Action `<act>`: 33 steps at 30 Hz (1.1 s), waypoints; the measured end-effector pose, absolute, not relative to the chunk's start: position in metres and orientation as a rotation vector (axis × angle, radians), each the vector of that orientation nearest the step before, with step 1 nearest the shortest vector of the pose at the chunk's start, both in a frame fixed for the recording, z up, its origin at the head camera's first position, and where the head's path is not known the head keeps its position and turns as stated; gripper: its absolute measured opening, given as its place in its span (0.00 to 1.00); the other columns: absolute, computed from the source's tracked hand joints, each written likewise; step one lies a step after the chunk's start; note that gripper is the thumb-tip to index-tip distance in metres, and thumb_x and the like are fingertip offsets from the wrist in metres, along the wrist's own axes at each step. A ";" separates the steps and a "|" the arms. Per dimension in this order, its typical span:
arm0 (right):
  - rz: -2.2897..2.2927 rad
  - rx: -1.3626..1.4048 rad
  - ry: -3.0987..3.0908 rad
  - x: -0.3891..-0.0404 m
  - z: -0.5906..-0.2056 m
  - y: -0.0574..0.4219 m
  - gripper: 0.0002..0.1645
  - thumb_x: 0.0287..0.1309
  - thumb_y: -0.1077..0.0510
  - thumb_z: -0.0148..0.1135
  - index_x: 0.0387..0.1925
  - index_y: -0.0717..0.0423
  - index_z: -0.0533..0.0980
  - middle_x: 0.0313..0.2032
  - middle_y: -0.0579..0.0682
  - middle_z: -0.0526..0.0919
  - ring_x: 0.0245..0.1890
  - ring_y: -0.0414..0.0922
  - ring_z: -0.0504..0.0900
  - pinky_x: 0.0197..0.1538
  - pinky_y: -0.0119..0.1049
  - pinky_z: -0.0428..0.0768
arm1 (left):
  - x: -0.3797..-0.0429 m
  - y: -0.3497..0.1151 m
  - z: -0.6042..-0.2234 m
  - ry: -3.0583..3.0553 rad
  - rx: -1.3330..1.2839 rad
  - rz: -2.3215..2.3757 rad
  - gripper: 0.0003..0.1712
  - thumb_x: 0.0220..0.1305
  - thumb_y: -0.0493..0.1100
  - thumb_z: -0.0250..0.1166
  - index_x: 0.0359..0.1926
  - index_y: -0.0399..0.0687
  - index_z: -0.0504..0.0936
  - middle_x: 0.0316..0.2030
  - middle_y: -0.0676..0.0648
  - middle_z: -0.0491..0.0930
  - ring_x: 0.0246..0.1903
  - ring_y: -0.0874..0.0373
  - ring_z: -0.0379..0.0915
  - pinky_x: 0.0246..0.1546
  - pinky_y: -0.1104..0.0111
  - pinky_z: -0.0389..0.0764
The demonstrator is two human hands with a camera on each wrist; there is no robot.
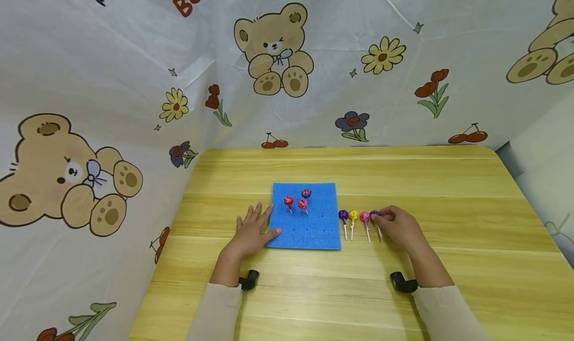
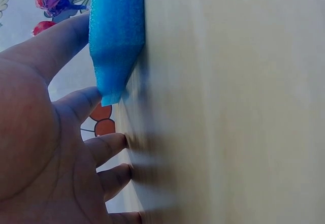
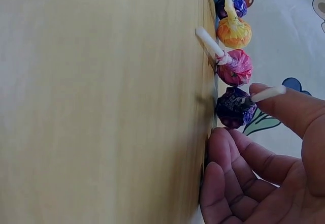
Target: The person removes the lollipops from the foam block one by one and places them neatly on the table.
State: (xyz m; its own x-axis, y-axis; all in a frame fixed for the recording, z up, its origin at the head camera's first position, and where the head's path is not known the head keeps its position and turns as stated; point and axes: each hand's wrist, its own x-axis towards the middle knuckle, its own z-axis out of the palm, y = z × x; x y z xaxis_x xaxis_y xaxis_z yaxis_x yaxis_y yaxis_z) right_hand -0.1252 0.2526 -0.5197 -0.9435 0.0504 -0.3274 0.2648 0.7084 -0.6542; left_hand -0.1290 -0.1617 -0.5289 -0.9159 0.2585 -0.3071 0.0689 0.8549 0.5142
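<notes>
A blue foam board (image 1: 314, 236) lies on the table, with small holes in it. Two red lollipops (image 1: 289, 201) and a purple-and-red lollipop stand stuck in its upper half. My left hand (image 1: 252, 235) rests spread at the board's left edge, thumb on its near corner. Right of the board lies a row of lollipops: purple (image 1: 343, 215), yellow (image 1: 353, 215), pink (image 1: 365, 216). At the row's right end, my right hand (image 1: 400, 227) pinches a dark purple lollipop (image 3: 234, 107) between thumb and forefinger. Its white stick tilts up in the right wrist view.
The pale wooden table (image 1: 314, 301) carries the board and the row. A white cloth (image 1: 332, 101) printed with bears and flowers hangs behind and on the left. Black wrist mounts (image 1: 249, 279) show at both cuffs.
</notes>
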 end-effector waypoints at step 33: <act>-1.528 0.175 2.814 -0.113 -0.519 0.242 0.28 0.73 0.46 0.57 0.64 0.59 0.74 0.59 0.57 0.80 0.58 0.48 0.78 0.51 0.18 0.72 | -0.129 -0.161 -0.530 2.677 0.247 0.724 0.47 0.69 0.69 0.56 0.81 0.68 0.45 0.82 0.44 0.37 0.81 0.42 0.24 0.74 0.33 0.28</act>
State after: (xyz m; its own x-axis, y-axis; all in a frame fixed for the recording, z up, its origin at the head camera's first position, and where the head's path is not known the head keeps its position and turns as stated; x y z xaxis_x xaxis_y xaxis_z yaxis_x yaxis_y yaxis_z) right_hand -0.1131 0.2419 -0.5185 -0.9919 0.1265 0.0052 0.0645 0.5402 -0.8391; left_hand -0.1286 -0.1608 -0.5300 -0.9217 0.2561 -0.2915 0.0744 0.8539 0.5151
